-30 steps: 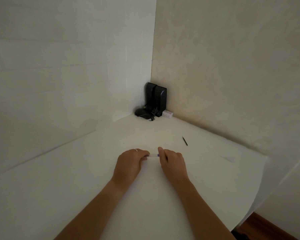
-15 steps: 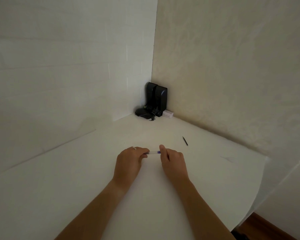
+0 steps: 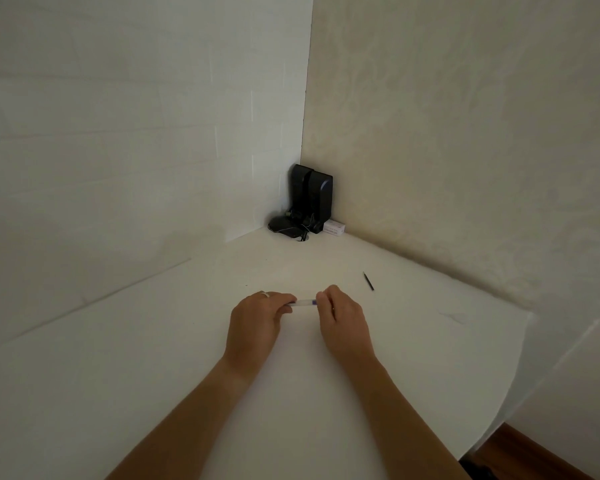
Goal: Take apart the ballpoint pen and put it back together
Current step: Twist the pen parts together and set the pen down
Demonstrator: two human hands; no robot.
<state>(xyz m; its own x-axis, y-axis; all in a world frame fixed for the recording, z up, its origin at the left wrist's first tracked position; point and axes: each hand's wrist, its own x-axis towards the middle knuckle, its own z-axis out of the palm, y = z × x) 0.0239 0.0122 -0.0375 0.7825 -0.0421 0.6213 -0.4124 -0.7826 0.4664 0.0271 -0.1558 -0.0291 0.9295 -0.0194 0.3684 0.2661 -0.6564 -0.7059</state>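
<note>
A clear ballpoint pen (image 3: 303, 302) with a blue part at its right end lies level between my two hands, just above the white table (image 3: 153, 358). My left hand (image 3: 257, 323) pinches its left end, a ring on one finger. My right hand (image 3: 343, 320) pinches its right end with thumb and fingertips. Both ends of the pen are hidden by my fingers. A thin dark stick-like part (image 3: 368, 280), possibly the refill, lies on the table to the right, beyond my right hand.
Two black upright speakers (image 3: 312, 197) with a dark round object and cables (image 3: 286, 226) stand in the far corner, a small white box (image 3: 334, 227) beside them. Walls close the table at left and back. The table's curved edge (image 3: 513, 375) drops off at right.
Both hands have shifted slightly farther up the table with the pen, and the visible stretch of pen between them has grown a little.
</note>
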